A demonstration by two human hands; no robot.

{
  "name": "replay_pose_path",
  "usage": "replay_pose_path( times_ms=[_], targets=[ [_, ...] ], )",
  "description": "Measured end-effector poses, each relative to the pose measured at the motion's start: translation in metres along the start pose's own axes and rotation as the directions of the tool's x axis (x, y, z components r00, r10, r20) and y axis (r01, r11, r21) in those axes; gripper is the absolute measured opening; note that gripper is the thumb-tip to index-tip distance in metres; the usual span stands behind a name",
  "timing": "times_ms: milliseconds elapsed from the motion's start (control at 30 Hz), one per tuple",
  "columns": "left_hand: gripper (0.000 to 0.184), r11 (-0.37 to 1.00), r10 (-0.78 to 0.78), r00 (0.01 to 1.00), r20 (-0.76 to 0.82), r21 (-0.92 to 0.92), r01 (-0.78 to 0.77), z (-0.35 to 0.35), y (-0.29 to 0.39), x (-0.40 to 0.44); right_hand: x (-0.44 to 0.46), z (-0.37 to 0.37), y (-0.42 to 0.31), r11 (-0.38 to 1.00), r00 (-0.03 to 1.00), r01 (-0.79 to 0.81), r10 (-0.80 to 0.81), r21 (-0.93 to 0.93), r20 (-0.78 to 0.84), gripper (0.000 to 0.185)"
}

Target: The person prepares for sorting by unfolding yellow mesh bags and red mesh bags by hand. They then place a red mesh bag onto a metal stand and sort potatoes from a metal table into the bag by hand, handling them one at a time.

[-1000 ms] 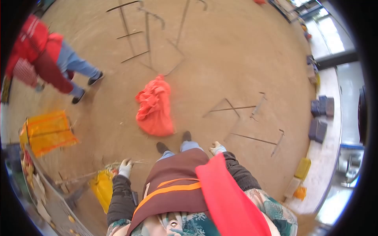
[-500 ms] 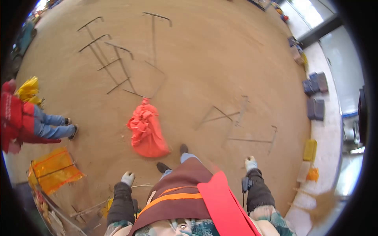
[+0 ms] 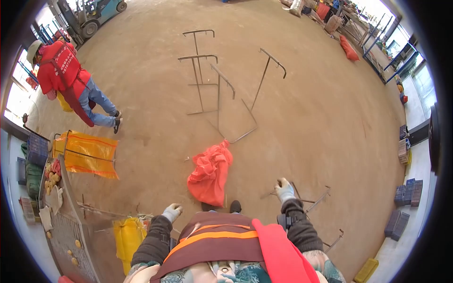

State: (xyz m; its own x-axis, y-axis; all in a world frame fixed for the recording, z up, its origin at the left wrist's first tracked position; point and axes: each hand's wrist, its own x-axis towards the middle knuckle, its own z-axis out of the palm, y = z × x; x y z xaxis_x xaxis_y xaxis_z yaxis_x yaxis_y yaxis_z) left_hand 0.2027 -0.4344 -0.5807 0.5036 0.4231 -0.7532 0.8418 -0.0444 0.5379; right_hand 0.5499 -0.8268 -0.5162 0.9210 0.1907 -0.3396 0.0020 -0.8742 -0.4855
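Observation:
My left hand (image 3: pixel 172 212), in a pale work glove, hangs at the left of my apron with its fingers curled in and nothing showing in them. Gloved the same way, my right hand (image 3: pixel 284 191) is held out at the right, fingers loosely curled, no object visible in it. Below and beyond it, metal frames (image 3: pixel 317 203) lie on the floor, apart from the hand as far as I can tell. Between the hands, just past my shoes, a bunched red sack (image 3: pixel 210 174) rests on the floor. Several thin metal stands with hooked tops (image 3: pixel 203 57) are behind it.
A person in a red vest (image 3: pixel 63 68) stands at the left, near an orange mesh sack on a frame (image 3: pixel 89 153). A worktable (image 3: pixel 71 231) and a yellow sack (image 3: pixel 127 240) are close on my left. Farther back is a forklift (image 3: pixel 92 19). Crates (image 3: pixel 396 224) line the right wall.
My view has tilted up and swung left, bringing in the forklift and worktable. The red sack is nearer my feet. Both hands appear higher, and the person in red has turned or stepped.

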Motion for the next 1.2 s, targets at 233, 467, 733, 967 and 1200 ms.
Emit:
replay_pose_path(
  times_ms=[233,467,733,967,1200],
  targets=[
    [0.039,0.954,-0.163,0.968,-0.192,-0.281,0.105,-0.037,0.004,0.042,0.153,-0.025,-0.081,0.986,0.983,0.16,-0.163,-0.039,-0.084,0.039],
    [0.049,0.792,0.254,0.917,-0.309,-0.478,-0.381,-0.043,0.253,0.124,0.396,-0.115,-0.185,0.929,0.872,0.241,-0.334,-0.282,-0.357,0.067],
    [0.073,0.921,0.279,0.893,-0.353,-0.164,-0.353,0.003,0.498,0.292,0.695,-0.123,-0.27,0.852,0.874,0.315,-0.432,-0.417,-0.222,0.075],
    [0.09,0.882,0.151,0.97,-0.19,-0.418,-0.219,0.028,0.57,0.333,0.743,-0.126,-0.236,0.865,0.865,0.497,-0.5,0.077,0.042,0.061],
    [0.069,0.746,-0.101,0.936,-0.338,-0.648,-0.153,0.035,0.533,0.354,0.62,-0.129,-0.269,0.863,0.894,0.016,-0.239,0.505,0.38,0.031]
  ],
)
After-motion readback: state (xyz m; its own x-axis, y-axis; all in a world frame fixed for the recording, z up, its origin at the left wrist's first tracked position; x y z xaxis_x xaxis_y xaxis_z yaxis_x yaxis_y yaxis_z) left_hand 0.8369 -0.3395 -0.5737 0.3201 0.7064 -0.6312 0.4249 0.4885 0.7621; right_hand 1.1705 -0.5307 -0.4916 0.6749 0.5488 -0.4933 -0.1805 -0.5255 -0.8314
